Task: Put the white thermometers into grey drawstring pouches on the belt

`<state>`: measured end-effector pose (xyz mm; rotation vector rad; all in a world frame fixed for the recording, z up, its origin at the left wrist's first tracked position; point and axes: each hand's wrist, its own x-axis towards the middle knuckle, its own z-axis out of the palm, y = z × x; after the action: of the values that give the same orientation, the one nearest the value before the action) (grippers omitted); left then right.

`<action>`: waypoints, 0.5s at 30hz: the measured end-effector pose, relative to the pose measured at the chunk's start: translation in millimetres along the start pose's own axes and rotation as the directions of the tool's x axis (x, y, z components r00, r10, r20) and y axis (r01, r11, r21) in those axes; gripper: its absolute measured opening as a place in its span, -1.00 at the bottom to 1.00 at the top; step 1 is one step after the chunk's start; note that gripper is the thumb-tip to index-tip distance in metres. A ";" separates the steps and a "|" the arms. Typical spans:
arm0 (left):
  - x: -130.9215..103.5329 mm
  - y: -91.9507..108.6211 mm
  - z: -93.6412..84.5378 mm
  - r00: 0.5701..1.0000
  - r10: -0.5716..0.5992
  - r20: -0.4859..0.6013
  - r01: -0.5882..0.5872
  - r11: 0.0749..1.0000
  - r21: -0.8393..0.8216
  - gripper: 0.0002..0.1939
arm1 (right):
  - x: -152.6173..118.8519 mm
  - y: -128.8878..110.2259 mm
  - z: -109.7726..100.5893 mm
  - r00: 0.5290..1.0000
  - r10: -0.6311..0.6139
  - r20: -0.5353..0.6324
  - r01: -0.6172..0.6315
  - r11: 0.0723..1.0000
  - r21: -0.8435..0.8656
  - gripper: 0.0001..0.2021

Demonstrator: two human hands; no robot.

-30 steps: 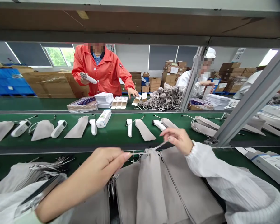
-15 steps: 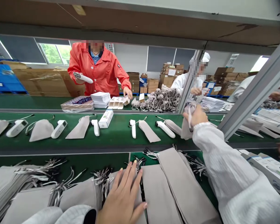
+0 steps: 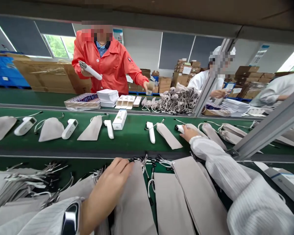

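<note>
site: factory floor | green conveyor belt (image 3: 132,138) | stacked cartons (image 3: 180,78) | red-jacketed worker (image 3: 114,70)

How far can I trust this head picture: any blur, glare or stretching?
Head view: left hand slightly soft, right hand clearer, red-jacketed co-worker's small box smeared; head view: bright reflection on the wrist device; head view: metal post slanted, probably wide-angle stretch.

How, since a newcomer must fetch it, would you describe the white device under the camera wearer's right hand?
Find the green belt running across the middle. There, right of centre, beside a grey pouch, lies a white device with a dark end. Unlike neighbouring devices, it has the wearer's right hand on it.
</note>
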<state>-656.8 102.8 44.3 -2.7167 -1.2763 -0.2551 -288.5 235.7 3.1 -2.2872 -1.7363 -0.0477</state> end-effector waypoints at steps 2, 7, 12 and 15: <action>-3.8 4.3 -1.2 0.998 0.054 -0.039 -0.050 0.994 0.095 -0.58 | -0.4 0.9 6.2 1.000 0.027 0.014 -0.027 1.000 0.003 -0.58; -10.0 9.7 1.0 0.981 0.128 -0.147 -0.091 0.968 0.235 -0.56 | -6.9 -3.1 -21.1 0.984 0.067 -0.167 -0.036 0.983 0.182 -0.50; -5.5 9.7 -11.7 1.000 0.007 -0.004 -0.006 0.984 0.176 -0.65 | -41.4 -51.9 -69.4 0.961 0.104 -0.256 0.195 0.399 0.896 -0.34; -1.8 4.7 -25.4 0.994 -0.043 0.099 0.035 0.996 0.080 -0.78 | -76.8 -92.2 -93.2 0.989 -0.030 -0.145 0.147 0.057 0.988 -0.29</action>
<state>-656.7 93.7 68.6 -2.6717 -1.3363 -0.0711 -385.1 164.5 96.3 -1.0032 -1.1044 0.8047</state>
